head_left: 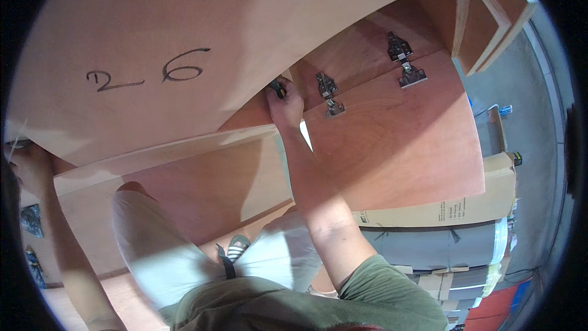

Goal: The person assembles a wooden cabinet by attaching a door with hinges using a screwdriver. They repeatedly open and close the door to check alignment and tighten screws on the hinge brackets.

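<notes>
My right hand point(286, 103) reaches under the edge of a large wooden panel point(153, 18), into a wooden cabinet. Its fingers are closed around a small dark tool point(277, 89); only part of the tool shows, so its exact kind is unclear. Just right of that hand, a metal hinge point(329, 95) joins a cabinet door point(398, 141) to the inside wood. A second metal hinge point(404, 61) sits farther right on the same door. At the far left, my left hand point(32, 168) is by the panel's end, near a metallic piece; its fingers are mostly hidden in shadow.
Wooden frame strips point(171, 150) cross above my legs. Plywood edges point(490, 18) jut out at the upper right. A flat carton point(447, 208) and grey wrapped stacks point(441, 245) lie beyond the door. Small plastic bags point(30, 220) are at the left.
</notes>
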A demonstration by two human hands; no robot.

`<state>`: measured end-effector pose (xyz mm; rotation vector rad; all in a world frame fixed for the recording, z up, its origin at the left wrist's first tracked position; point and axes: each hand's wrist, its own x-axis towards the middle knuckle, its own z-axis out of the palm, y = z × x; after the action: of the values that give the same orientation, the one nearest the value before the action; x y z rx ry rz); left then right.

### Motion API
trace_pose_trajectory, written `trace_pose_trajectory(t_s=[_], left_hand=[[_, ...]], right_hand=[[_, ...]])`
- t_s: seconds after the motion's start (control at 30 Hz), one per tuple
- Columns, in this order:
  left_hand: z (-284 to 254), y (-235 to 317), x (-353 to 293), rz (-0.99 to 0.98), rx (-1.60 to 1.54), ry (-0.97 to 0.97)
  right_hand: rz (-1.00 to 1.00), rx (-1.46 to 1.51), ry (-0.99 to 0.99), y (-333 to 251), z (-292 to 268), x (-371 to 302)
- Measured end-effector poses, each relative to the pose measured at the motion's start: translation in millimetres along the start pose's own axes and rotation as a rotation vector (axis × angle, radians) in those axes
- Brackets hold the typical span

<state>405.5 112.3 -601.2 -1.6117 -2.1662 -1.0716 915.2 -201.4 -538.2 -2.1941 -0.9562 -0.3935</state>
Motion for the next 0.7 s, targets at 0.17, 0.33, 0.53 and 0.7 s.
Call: trace_pose_trajectory(t_s=[0.17,0.33,0.53,0.7], left_hand=[[-1,-5,-5,0.009,0.005,0.026],[-6,-2,-6,0.014,0.003,0.031],[-17,9,-7,0.029,0.045,0.074],[-42,32,-13,-0.042,-0.015,0.028]], right_hand=[[0.016,0.058,-0.014,5,-1,-1],[-0.006,0.064,-0.008,7,1,-1],[0.022,0.013,-0.025,4,-2,-1],[-0.018,0.053,-0.01,2,-6,-3]])
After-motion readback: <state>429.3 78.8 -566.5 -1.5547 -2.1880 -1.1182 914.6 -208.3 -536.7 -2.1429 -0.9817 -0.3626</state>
